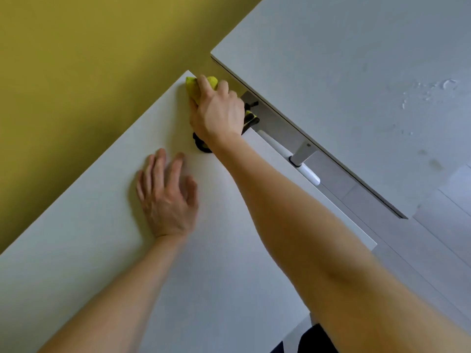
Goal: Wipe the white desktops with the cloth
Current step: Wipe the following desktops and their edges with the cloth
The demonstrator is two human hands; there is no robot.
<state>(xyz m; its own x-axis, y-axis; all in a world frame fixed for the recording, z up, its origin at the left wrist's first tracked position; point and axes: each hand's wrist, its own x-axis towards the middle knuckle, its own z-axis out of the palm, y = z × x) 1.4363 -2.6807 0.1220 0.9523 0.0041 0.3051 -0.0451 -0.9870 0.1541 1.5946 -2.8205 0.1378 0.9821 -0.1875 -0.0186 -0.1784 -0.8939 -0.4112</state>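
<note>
The yellow cloth point(191, 88) sits bunched at the far corner of the near counter point(102, 250), right where that corner meets the yellow wall point(76, 72). The right hand point(219, 110) covers most of it, its fingers point(205, 84) curled over the wad and pressing it down on the surface. The left hand point(165, 197) lies flat on the counter nearer the person, its fingers point(159, 161) straight and slightly spread, holding nothing.

The cloth looks soft and light, easily crushed into a ball. I'd judge it will drag rather than slide, so it is best gripped from above with the palm bearing down.

A black ring-like thing point(201, 147) lies on the counter just under the right wrist, partly hidden; I cannot tell what it is, but a backward sweep would meet it. Something black and yellow point(251, 119) sits in the gap beside the right edge. Below that gap a white bar point(307, 173) runs over the floor point(446, 225). The second counter point(331, 72) stands to the right, apart from the first, with pale smears point(433, 90) on its top, seemingly not yet wiped.
</note>
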